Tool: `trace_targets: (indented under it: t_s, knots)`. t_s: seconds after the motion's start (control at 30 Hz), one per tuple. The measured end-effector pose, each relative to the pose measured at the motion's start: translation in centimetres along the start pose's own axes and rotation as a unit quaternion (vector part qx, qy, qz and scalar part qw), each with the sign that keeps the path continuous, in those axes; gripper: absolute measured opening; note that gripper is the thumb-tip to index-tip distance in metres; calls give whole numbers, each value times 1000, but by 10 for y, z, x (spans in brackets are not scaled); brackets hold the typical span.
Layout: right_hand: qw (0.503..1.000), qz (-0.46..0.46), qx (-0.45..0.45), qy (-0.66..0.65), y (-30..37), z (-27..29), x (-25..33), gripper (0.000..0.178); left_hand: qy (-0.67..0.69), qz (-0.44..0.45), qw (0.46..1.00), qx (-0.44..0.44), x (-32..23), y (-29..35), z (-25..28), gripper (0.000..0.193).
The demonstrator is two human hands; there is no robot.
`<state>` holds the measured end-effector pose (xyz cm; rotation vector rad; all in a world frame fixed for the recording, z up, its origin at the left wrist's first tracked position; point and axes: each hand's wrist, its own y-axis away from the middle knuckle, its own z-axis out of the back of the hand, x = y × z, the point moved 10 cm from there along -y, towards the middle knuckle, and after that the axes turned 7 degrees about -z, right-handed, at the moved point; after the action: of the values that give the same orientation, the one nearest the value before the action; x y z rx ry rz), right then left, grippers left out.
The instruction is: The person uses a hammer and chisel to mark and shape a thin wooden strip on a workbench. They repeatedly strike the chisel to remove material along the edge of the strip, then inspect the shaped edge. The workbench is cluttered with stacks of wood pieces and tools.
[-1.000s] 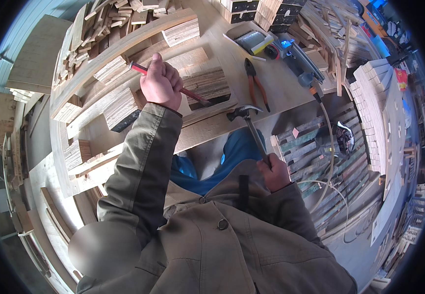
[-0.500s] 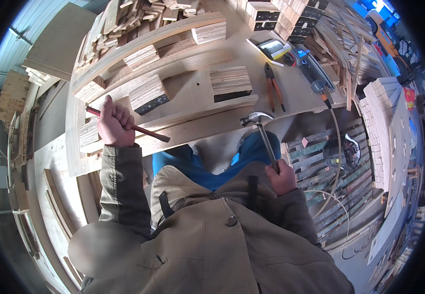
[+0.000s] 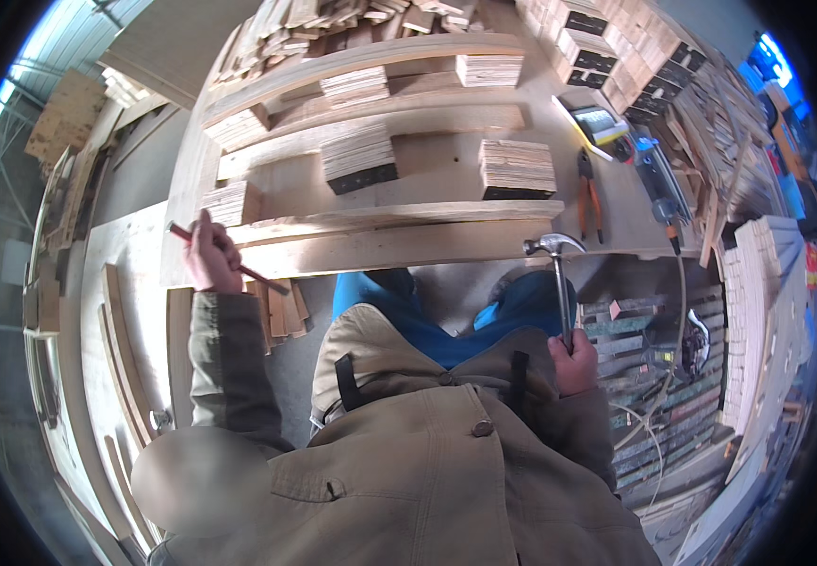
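Observation:
My left hand is closed around a slim red chisel, at the left end of the workbench's near edge. The chisel slants down to the right, its flattened end pointing toward my legs. My right hand grips the handle of a claw hammer, whose metal head is up by the near bench edge. Beyond the hands a wooden frame lies on the bench, with a near board, a far board and layered plywood blocks between them.
Orange-handled pliers lie on the workbench at right, beside a corded power tool. Stacked blocks and loose wood strips are at the back. A slatted pallet with a cable is on the floor at right.
The whole view has shifted, so the bench now appears further right. My left hand with the chisel has moved left along the bench and off the near board. The right hand still holds the hammer.

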<state>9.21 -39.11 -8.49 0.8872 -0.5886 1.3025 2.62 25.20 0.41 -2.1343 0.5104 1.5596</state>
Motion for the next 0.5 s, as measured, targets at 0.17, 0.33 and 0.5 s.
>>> trace_targets:
  t_s: [0.17, 0.33, 0.5]
  knots:
    - [1000, -14, -15, 16, 3, 4, 2, 25, -227, -16, 971, -66, 4, -65, 87, 28]
    - [999, -51, 1, -16, 2, 1, 1, 25, -321, 90, 939, -83, 32, -85, 145, 47]
    - [998, -64, -4, -13, -1, -3, -3, 25, -310, 131, 941, -49, 57, -81, 148, 41]
